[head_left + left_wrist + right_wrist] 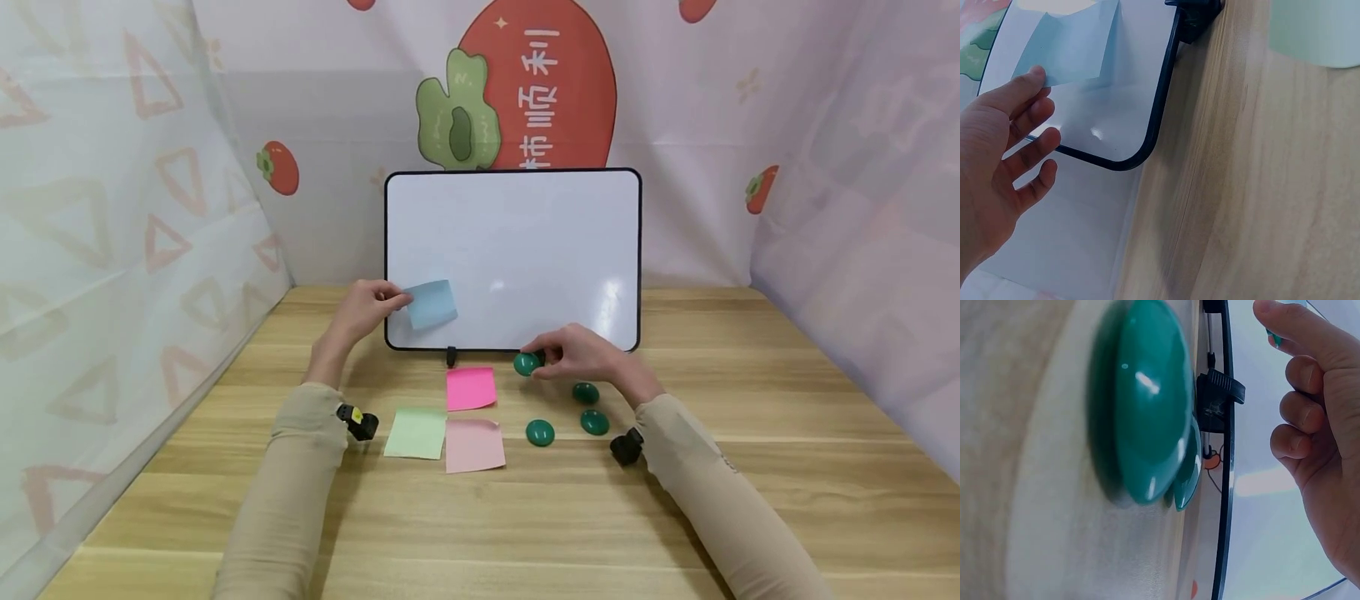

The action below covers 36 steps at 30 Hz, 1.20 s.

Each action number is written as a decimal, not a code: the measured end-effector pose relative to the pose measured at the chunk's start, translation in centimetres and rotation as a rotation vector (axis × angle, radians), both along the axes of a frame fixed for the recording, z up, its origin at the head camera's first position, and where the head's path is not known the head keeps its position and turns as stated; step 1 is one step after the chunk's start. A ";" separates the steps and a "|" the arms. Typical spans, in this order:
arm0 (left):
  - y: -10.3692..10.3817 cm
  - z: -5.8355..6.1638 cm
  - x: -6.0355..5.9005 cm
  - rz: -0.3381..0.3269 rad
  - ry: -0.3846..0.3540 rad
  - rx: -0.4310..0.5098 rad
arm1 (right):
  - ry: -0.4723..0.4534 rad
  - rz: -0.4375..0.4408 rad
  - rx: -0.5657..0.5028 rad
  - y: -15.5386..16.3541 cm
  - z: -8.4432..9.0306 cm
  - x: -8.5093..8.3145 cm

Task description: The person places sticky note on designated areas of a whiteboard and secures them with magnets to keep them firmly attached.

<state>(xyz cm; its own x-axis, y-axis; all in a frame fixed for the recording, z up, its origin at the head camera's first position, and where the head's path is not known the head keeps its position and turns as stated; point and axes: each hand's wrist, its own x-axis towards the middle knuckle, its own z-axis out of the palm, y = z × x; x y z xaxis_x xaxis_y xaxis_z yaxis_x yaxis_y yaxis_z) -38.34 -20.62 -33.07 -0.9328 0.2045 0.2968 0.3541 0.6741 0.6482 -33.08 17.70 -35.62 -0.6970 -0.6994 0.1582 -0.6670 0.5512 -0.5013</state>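
Left hand pinches blue note against whiteboard; right hand grips green magnet below it; 3 magnets nearby.

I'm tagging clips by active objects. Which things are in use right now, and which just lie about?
In use: blue sticky note pinched by left hand at whiteboard; green magnet in right hand.
Lying about: pink note, green note, pale pink note, three magnets.

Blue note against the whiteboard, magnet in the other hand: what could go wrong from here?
1. The left hand pinches the blue note only by one edge, so it may shift or curl before it is pinned.
2. The whiteboard stands on a small clip stand; pressing the green magnet held in the right hand on hard could tip it backward.
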 end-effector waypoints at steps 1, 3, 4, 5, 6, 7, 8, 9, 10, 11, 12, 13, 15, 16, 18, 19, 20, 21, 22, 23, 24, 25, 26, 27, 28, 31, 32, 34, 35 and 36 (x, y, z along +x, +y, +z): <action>0.0 0.1 -0.1 0.006 0.003 -0.004 | 0.005 0.000 0.004 0.0 0.1 0.0; 0.0 0.2 -0.3 0.019 0.007 -0.017 | 0.011 -0.003 0.013 -0.1 0.1 0.0; 0.0 0.2 -0.4 0.024 0.012 -0.027 | 0.015 -0.004 0.016 -0.2 0.1 -0.1; 0.1 0.2 -0.5 0.029 0.015 -0.036 | 0.018 -0.004 0.018 -0.2 0.2 -0.1; 0.1 0.1 -0.6 0.034 0.019 -0.043 | 0.022 -0.002 0.019 -0.2 0.2 -0.1; 0.1 0.1 -0.7 0.041 0.023 -0.048 | 0.028 0.002 0.020 -0.3 0.3 -0.2; 0.1 0.0 -0.8 0.047 0.028 -0.056 | 0.034 0.005 0.021 -0.3 0.3 -0.2; 0.1 0.0 -0.8 0.054 0.037 -0.061 | 0.043 0.009 0.021 -0.4 0.3 -0.3; 0.1 -0.1 -0.9 0.063 0.046 -0.069 | 0.052 0.011 0.022 -0.5 0.3 -0.3; 0.1 -0.1 -0.9 0.073 0.052 -0.073 | 0.062 0.014 0.022 -0.5 0.4 -0.4; 0.2 -0.2 -1.0 0.084 0.061 -0.076 | 0.074 0.015 0.025 -0.6 0.4 -0.4; 0.2 -0.2 -1.1 0.094 0.070 -0.081 | 0.087 0.015 0.028 -0.6 0.4 -0.5; 0.4 -0.3 -1.2 0.116 0.087 -0.089 | 0.110 0.015 0.025 -0.8 0.5 -0.5; 0.5 -0.3 -1.2 0.125 0.092 -0.090 | 0.120 0.015 0.020 -0.8 0.6 -0.5; 0.7 -0.4 -1.3 0.140 0.099 -0.089 | 0.144 0.007 0.015 -1.0 0.7 -0.5; 0.8 -0.4 -1.3 0.145 0.100 -0.090 | 0.160 0.003 0.013 -1.1 0.7 -0.6; 0.8 -0.4 -1.3 0.150 0.101 -0.091 | 0.179 0.000 0.013 -1.2 0.7 -0.6; 0.9 -0.4 -1.2 0.153 0.103 -0.090 | 0.197 -0.004 0.013 -1.4 0.8 -0.6; 1.0 -0.4 -1.1 0.153 0.105 -0.093 | 0.220 -0.009 0.017 -1.5 0.8 -0.7; 1.0 -0.4 -1.1 0.156 0.108 -0.097 | 0.247 -0.016 0.024 -1.7 0.8 -0.8; 1.0 -0.3 -1.0 0.156 0.112 -0.103 | 0.275 -0.021 0.028 -1.9 0.9 -0.8; 1.1 -0.3 -0.9 0.157 0.116 -0.110 | 0.304 -0.025 0.030 -2.1 1.0 -0.8; 1.1 -0.2 -0.9 0.158 0.122 -0.118 | 0.332 -0.029 0.033 -2.3 1.2 -0.8; 1.1 -0.2 -0.9 0.159 0.127 -0.124 | 0.358 -0.032 0.036 -2.5 1.3 -0.8; 1.2 -0.2 -0.9 0.159 0.130 -0.129 | 0.386 -0.036 0.041 -2.7 1.4 -0.9; 1.3 -0.1 -0.9 0.159 0.143 -0.141 | 0.448 -0.037 0.052 -3.3 1.8 -1.1; 1.3 -0.1 -0.9 0.159 0.147 -0.142 | 0.460 -0.037 0.056 -3.6 1.9 -1.2; 1.4 -0.1 -1.0 0.161 0.157 -0.141 | 0.472 -0.038 0.059 -4.0 2.2 -1.3; 1.4 -0.1 -1.0 0.162 0.161 -0.141 | 0.477 -0.038 0.058 -4.2 2.3 -1.4; 1.4 0.0 -1.0 0.164 0.165 -0.141 | 0.484 -0.038 0.058 -4.5 2.4 -1.4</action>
<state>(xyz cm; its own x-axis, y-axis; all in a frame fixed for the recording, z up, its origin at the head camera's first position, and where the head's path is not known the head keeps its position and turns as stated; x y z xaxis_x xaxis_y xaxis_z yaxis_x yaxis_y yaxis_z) -39.31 -19.20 -33.11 -0.8984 0.1049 0.4264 0.3255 0.8109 0.4863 -34.50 13.24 -33.21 -0.5782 -0.6920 0.4323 -0.7947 0.5975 -0.1064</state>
